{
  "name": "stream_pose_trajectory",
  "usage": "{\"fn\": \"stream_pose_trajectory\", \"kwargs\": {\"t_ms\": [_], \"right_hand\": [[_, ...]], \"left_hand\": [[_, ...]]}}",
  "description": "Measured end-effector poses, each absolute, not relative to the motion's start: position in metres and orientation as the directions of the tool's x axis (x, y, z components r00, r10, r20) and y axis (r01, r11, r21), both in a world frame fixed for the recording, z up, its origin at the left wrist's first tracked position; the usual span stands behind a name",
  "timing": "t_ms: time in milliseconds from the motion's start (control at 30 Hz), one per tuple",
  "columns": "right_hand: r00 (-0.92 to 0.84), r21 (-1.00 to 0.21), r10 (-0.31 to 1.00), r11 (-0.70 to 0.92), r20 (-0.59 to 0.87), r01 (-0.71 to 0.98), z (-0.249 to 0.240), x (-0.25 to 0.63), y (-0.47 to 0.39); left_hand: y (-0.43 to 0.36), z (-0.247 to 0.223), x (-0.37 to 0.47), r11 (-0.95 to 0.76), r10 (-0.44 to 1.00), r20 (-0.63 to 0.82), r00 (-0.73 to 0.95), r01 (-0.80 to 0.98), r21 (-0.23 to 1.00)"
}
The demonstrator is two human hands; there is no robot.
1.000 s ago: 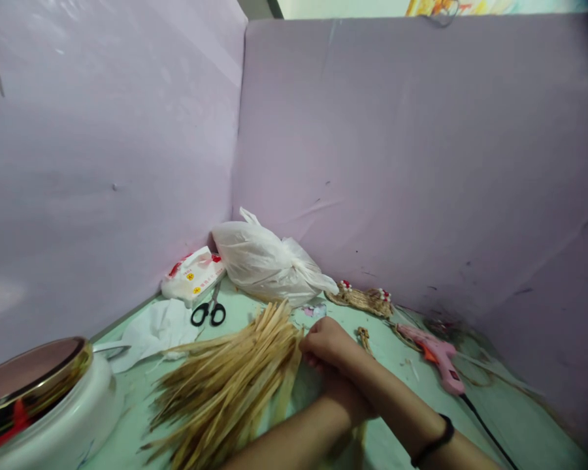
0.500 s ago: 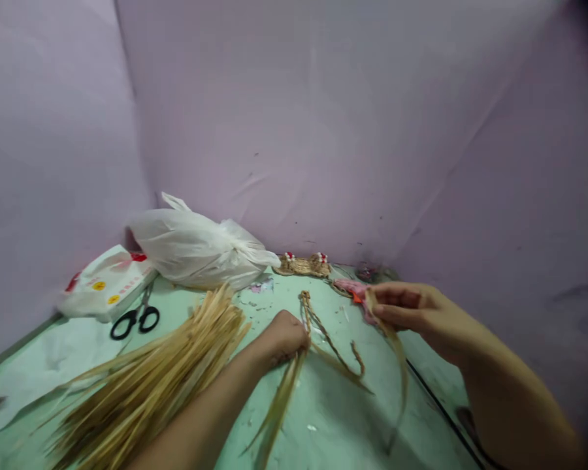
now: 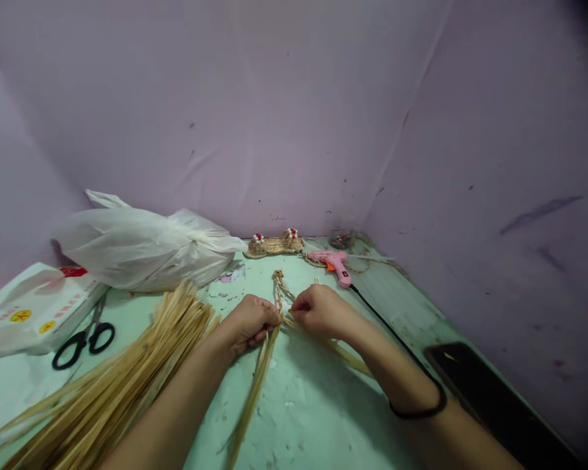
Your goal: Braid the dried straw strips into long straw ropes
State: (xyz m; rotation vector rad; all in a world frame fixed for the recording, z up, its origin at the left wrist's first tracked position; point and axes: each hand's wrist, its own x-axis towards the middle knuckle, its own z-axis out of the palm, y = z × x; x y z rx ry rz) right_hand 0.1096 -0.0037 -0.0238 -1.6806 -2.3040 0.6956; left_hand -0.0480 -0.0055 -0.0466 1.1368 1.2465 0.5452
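A thin braided straw cord (image 3: 278,290) runs up from my left hand (image 3: 252,321), which is closed on its lower end. Loose straw strands (image 3: 253,398) hang from that grip toward me. My right hand (image 3: 318,312) is pinched close beside the left, on a straw strand (image 3: 350,358) that trails out under the wrist to the right. The exact fingertip hold is partly hidden. To the left of my left forearm lies a large bundle of dry straw (image 3: 142,365).
Black-handled scissors (image 3: 85,343) and a white printed packet (image 3: 44,307) lie left. A white plastic bag (image 3: 151,251) sits behind the straw. Farther back are a woven piece with beaded flowers (image 3: 274,245) and a pink glue gun (image 3: 336,261). A dark phone-like slab (image 3: 494,398) lies right.
My right hand has come left and down with the strand, from near the glue gun to beside my left hand. The left keeps its grip. The view has turned to the right.
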Motion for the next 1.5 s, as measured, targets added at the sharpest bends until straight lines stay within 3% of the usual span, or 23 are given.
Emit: {"fn": "stream_pose_trajectory", "kwargs": {"t_ms": [133, 600, 900, 1067, 1200, 1500], "right_hand": [[-0.228, -0.472, 0.971, 0.171, -0.066, 0.865, -0.024, 0.104, -0.007], [-0.286, -0.643, 0.937, 0.094, -0.201, 0.760, -0.028, 0.100, -0.007], [-0.240, -0.802, 0.894, -0.187, -0.379, 0.568, -0.039, 0.095, -0.006], [-0.238, -0.801, 0.917, -0.128, -0.320, 0.584, -0.040, 0.097, -0.005], [-0.214, -0.795, 0.898, -0.204, -0.384, 0.571, -0.036, 0.098, -0.005], [-0.312, -0.897, 0.888, -0.204, -0.338, 0.391, -0.044, 0.103, -0.005]], "left_hand": [[-0.006, -0.047, -0.048, 0.392, 0.843, -0.448, 0.298, 0.232, 0.890], [-0.008, -0.044, -0.045, 0.398, 0.851, -0.453, 0.267, 0.236, 0.887], [-0.008, -0.046, -0.045, 0.389, 0.853, -0.447, 0.268, 0.245, 0.888], [-0.010, -0.045, -0.042, 0.382, 0.858, -0.456, 0.236, 0.301, 0.874], [-0.011, -0.046, -0.042, 0.373, 0.866, -0.440, 0.237, 0.281, 0.885], [-0.013, -0.042, -0.039, 0.387, 0.873, -0.444, 0.201, 0.268, 0.882]]}}
